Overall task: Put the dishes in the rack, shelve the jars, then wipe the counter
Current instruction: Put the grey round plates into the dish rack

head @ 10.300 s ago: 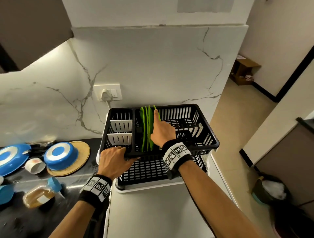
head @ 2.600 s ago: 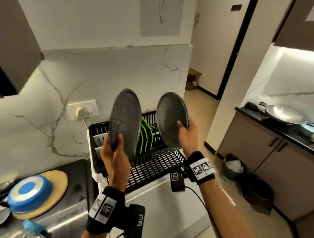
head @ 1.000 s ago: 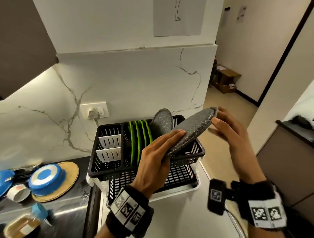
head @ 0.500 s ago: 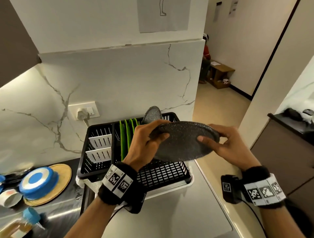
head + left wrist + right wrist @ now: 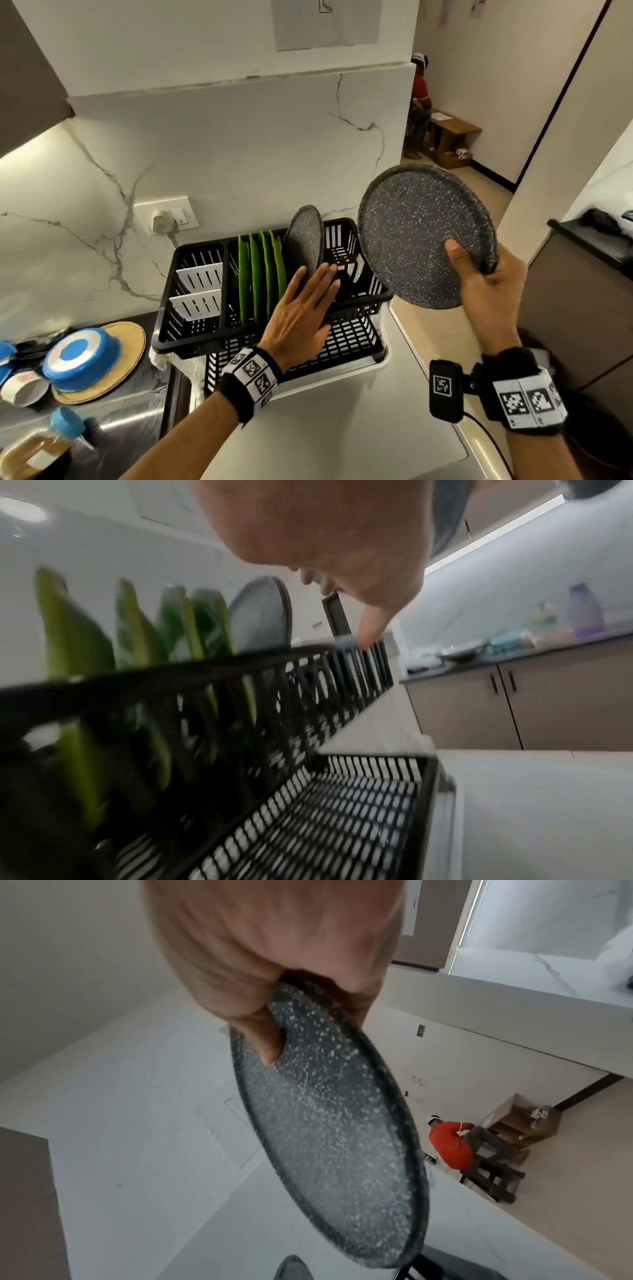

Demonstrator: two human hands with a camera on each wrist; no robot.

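My right hand [image 5: 479, 281] grips a dark speckled plate [image 5: 421, 236] by its lower right rim, thumb on its face, and holds it upright in the air to the right of the black dish rack [image 5: 191, 339]. The same plate [image 5: 329, 1123] fills the right wrist view. In the rack stand several green plates [image 5: 262, 274] and a second speckled plate [image 5: 305, 236] beside them. My left hand [image 5: 301, 308] is open with straight fingers, reaching over the rack's front rim towards that standing plate; whether it touches is unclear. The left wrist view shows the green plates [image 5: 137, 631] and rack [image 5: 240, 664].
A blue bowl [image 5: 77, 353] lies upside down on a round mat [image 5: 130, 346] on the dark counter at left, with a jar with a blue lid [image 5: 44, 442] and a small cup [image 5: 24, 390] nearby. A person in red [image 5: 419, 102] sits down the hallway. Another counter [image 5: 589, 240] lies right.
Half a second ago both hands held the speckled plate flat over the rack. Now my left hand has let go and moved down towards the rack, and my right hand has lifted the plate upright to the right.
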